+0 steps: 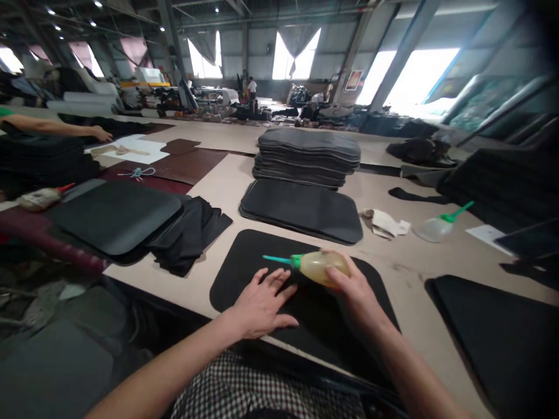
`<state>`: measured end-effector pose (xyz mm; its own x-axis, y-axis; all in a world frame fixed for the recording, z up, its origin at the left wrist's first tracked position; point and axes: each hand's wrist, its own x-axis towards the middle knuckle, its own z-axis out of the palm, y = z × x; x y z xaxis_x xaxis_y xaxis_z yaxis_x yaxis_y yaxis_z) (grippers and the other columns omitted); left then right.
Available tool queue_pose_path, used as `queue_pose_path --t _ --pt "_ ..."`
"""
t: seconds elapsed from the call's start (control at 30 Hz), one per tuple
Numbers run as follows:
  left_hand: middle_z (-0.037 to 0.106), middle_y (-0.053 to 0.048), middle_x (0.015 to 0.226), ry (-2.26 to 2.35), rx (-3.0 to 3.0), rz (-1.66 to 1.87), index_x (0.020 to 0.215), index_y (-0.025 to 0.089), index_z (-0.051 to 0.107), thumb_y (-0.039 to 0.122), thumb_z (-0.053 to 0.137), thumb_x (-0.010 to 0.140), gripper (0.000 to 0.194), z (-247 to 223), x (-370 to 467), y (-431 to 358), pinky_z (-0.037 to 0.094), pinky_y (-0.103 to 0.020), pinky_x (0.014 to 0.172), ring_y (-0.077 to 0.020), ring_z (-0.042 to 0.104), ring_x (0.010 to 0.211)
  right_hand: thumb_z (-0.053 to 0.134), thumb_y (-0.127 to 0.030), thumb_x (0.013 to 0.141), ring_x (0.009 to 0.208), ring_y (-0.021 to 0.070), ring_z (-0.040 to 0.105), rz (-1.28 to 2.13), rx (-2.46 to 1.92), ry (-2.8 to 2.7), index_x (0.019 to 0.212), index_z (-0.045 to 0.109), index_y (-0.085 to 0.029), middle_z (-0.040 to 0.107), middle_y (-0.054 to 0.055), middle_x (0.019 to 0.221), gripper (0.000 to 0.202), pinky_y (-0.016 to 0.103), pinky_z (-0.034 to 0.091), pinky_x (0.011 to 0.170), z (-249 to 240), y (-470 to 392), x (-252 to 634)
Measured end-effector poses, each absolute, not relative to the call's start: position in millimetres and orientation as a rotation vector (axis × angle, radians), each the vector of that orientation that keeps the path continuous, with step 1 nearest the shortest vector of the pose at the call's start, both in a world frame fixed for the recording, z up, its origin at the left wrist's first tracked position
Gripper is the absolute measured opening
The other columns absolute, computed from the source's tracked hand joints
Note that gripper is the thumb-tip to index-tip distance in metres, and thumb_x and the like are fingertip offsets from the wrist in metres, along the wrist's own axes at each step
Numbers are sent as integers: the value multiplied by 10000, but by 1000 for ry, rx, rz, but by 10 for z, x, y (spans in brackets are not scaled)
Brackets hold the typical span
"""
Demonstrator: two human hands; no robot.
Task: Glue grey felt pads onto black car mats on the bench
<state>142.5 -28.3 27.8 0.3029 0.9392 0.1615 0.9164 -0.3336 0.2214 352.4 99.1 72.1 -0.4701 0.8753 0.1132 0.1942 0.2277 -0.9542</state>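
Observation:
A black sheet with rounded corners (244, 256) lies flat at the table's near edge. My left hand (266, 305) rests on it, palm down with the fingers spread. In my right hand (353, 285) is a squeeze bottle (318, 267) of yellowish liquid, held on its side above the sheet. Its green nozzle points left, over the fingertips of my left hand. Whether any liquid is coming out cannot be made out.
Behind the sheet are a low stack of black sheets (301, 209) and a taller stack (305, 154). A second squeeze bottle (437, 228) and crumpled scraps (386, 224) lie right. More black sheets (502, 326) sit far right, others (117, 215) left. Another person's arm (56, 125) reaches in at left.

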Motion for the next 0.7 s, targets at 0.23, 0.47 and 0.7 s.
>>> queue_pose_path --t 0.23,0.47,0.7 --pt "429 -93 1595 1814 2225 450 1582 246 293 678 366 971 752 226 1478 -361 381 -440 1152 -305 449 1418 679 -550 862 914 236 656 1228 -722 -2371 1281 515 -249 678 47 1068 542 362 542 807 830 629 2831" --pt "321 -85 1655 1744 2174 557 1580 230 285 653 321 988 729 83 1464 -351 277 -465 1226 -319 325 1490 728 -511 846 1089 266 631 1152 -607 -2453 1327 516 -264 631 72 1235 581 411 527 943 880 537 2633" --pt "482 -103 1557 1689 2161 513 1523 242 410 473 392 1001 571 94 1451 -352 352 -503 1187 -342 428 1428 717 -437 885 1046 237 622 1011 -373 -2574 1310 514 -275 605 68 1185 499 371 544 911 965 494 2532"
